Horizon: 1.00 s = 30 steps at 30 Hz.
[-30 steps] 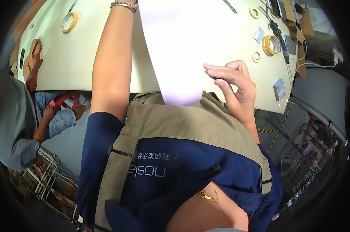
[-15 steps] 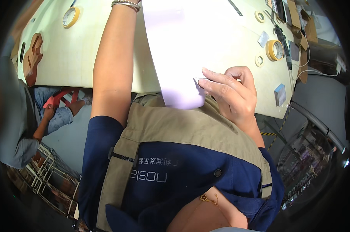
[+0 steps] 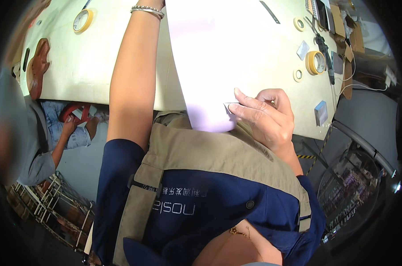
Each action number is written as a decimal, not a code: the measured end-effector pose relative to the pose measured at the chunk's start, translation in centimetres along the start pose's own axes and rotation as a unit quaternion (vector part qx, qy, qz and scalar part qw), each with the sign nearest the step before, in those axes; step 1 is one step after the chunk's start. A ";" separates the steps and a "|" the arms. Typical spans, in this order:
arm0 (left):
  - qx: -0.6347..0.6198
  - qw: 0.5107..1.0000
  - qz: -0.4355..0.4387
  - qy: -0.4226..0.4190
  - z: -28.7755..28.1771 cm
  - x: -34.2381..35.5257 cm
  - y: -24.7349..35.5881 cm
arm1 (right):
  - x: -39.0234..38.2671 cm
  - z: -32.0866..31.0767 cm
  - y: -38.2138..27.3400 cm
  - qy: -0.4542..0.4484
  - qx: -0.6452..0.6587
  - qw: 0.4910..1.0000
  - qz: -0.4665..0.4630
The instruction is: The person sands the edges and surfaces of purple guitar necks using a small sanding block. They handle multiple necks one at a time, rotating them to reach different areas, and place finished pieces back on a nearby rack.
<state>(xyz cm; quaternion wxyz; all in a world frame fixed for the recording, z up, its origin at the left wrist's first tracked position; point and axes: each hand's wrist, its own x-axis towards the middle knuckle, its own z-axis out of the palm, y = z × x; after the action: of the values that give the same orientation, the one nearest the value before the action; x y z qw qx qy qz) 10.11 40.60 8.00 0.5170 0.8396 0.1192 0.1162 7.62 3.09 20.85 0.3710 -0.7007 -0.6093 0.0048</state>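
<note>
- Right hand (image 3: 265,117) had closed in on the near edge of the large white sheet (image 3: 223,53): a second earlier its fingers were spread above that edge, and now thumb and fingertips were pinched together on a small turned-up corner of the paper.
- Judged from this, the grip on the sheet's near end had just been made; the sheet itself lay flat on the counter (image 3: 90,66), its near end hanging a little over the counter edge toward the person's chest.
- Left hand was out of view past the top of the frame; only the forearm and a silver bracelet (image 3: 147,9) showed beside the sheet's left edge. Its grip could not be told.
- Right of the sheet: a large roll of yellow tape (image 3: 315,62), two smaller tape rings, a dark hand tool and a small blue-grey box (image 3: 321,112) near the counter's corner.
- Left of the sheet: another yellow tape roll (image 3: 83,20) and a brown wooden shaped piece (image 3: 37,66) at the counter edge.
- Nothing lay on the sheet. Another person sat low beyond the counter's left edge, well apart from it.
</note>
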 end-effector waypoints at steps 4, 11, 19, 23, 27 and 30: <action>0.079 0.991 -0.092 -0.055 -0.6 0.1 2.4 | -0.3 0.3 -0.6 0.005 0.023 0.998 0.058; 0.087 0.994 -0.063 -0.017 -0.3 -0.4 1.6 | 0.1 0.0 -0.5 0.002 -0.044 0.999 -0.005; 0.000 0.998 -0.057 -0.023 -0.1 -0.2 0.6 | -0.1 -0.2 0.0 -0.006 -0.048 0.998 -0.029; 0.035 0.997 -0.060 -0.015 -0.2 -0.4 1.4 | -0.1 -0.4 0.0 -0.024 0.012 0.999 0.033; 0.012 0.999 -0.033 -0.008 -0.1 -0.4 0.8 | -0.1 -0.2 -0.1 -0.013 0.005 0.999 0.031; 0.011 1.000 -0.021 -0.011 -0.1 -0.3 0.2 | -0.4 0.2 -0.4 -0.006 0.004 0.999 0.035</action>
<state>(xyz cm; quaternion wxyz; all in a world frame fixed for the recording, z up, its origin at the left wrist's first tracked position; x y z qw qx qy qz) 9.78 40.50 8.25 0.5117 0.8436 0.1322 0.0947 7.05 2.87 20.76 0.3699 -0.7202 -0.5864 0.0248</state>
